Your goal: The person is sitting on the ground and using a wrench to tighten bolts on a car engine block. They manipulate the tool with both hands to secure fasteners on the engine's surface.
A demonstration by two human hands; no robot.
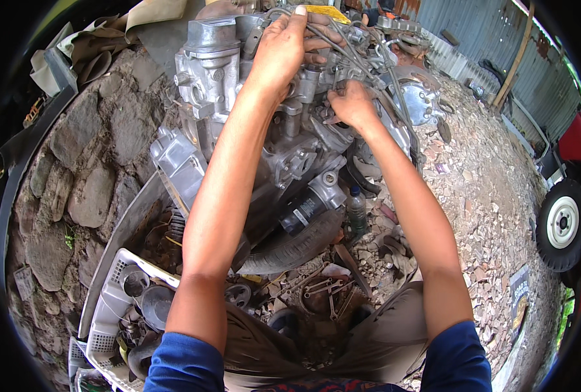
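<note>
One engine [296, 157]; two tyres [297, 253]; one bottle [356, 212]

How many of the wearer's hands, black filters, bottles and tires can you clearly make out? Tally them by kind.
Hands: 2 (left hand, right hand)
Black filter: 1
Bottle: 1
Tires: 2 (lower tire, white-rimmed tire)
Total: 6

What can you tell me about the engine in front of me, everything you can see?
The engine looks like dull gray cast metal, with bolted covers and a black cylinder slanting low on its near side. It sits between big rocks and gravel. Cables run over its upper right. The left hand is at those cables, the right hand at its right side. What supports it underneath is hidden.
</note>
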